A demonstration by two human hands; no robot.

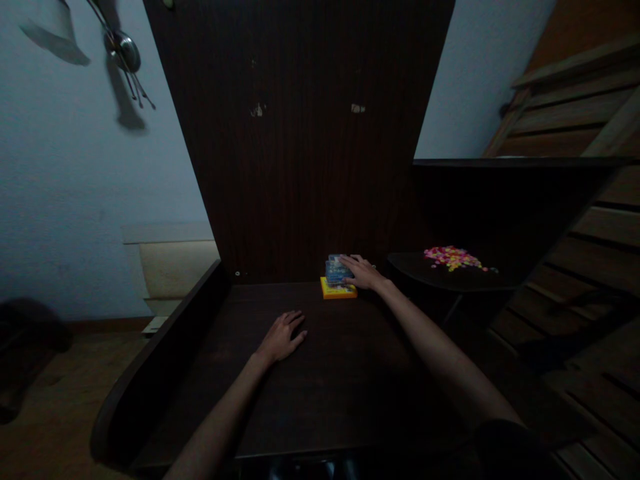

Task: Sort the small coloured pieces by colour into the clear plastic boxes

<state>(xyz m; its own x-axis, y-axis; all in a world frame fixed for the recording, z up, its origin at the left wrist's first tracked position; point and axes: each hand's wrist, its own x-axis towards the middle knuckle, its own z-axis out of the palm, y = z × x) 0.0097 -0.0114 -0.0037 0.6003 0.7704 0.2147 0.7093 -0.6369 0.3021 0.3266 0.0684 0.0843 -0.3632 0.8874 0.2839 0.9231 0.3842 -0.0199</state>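
My right hand (364, 272) reaches to the back of a dark wooden desk (320, 387) and wraps its fingers round a small stack of blue boxes (337, 269). That stack sits on a flat yellow-orange box (336, 291) against the desk's tall back panel (300, 147). My left hand (283, 336) lies palm down on the desk top, fingers stretched out and a little apart, holding nothing. It rests nearer to me and left of the boxes.
A low side shelf (425, 270) to the right carries a heap of small pink and yellow pieces (453, 257). A raised rim (165, 347) runs along the desk's left side. Wooden slats (590, 167) stand at the far right; a cream cushion (173, 267) lies behind left.
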